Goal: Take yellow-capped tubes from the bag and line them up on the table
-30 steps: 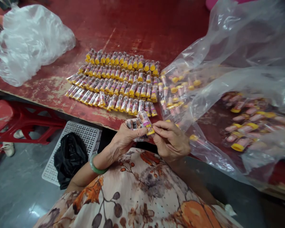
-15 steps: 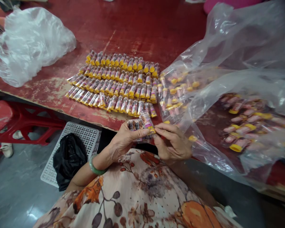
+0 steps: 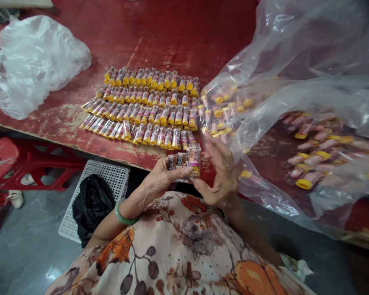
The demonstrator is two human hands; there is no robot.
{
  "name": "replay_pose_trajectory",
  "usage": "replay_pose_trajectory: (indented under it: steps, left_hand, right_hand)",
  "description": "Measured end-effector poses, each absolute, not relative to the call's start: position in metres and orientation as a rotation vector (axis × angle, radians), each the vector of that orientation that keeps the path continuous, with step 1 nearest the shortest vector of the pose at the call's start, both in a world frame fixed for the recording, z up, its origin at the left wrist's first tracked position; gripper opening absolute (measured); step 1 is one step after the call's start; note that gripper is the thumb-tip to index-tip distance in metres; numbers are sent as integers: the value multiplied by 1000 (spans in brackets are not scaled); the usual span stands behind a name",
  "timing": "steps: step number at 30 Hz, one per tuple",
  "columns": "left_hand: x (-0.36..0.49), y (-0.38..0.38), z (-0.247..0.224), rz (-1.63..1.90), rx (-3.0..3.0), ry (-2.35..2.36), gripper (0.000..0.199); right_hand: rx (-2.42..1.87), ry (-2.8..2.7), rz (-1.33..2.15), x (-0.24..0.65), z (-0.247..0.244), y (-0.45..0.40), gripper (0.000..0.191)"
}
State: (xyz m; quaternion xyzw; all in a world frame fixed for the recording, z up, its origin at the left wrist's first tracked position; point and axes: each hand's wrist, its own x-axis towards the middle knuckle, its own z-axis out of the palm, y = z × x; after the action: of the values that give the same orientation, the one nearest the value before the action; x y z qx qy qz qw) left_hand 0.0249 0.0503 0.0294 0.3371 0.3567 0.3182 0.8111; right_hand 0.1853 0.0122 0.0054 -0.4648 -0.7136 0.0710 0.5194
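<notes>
Several small printed packets (image 3: 193, 159) are fanned out in my left hand (image 3: 161, 176), its thumb pressed on them near the table's front edge. My right hand (image 3: 219, 174) is just right of the packets, fingers spread and slightly blurred, with nothing visible in it. Beyond my hands, small clear tubes with yellow caps (image 3: 150, 98) lie in four rows, many side by side. To the right, a large clear plastic bag (image 3: 264, 123) covers some more tubes, and its opening shows a loose heap of capped tubes (image 3: 313, 164).
The worn red table (image 3: 172, 24) runs across the view. A crumpled white plastic bag (image 3: 37, 61) lies at its left. Below are a red stool (image 3: 27, 164) and a white perforated basket (image 3: 110, 176) with a black bag (image 3: 92, 205) on it.
My right hand has let go of the packets, and its fingers have spread and lifted toward the clear bag. My left hand keeps the packets, whose front one now stands more upright.
</notes>
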Motion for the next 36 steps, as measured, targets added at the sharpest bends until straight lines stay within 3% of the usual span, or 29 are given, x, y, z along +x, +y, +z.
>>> replay_pose_trajectory:
  steps: [5,20,36]
  left_hand:
    - [29,48,30,642,745,754,21]
    - [28,49,26,597,690,722,23]
    - [32,77,32,676,738,1022,40]
  right_hand:
    - [-1075,-1777,153,195,7,14,70]
    - [-1063,-1688,268,190,5,9,66]
    - [-1112,-1802,151,191,12,21,65]
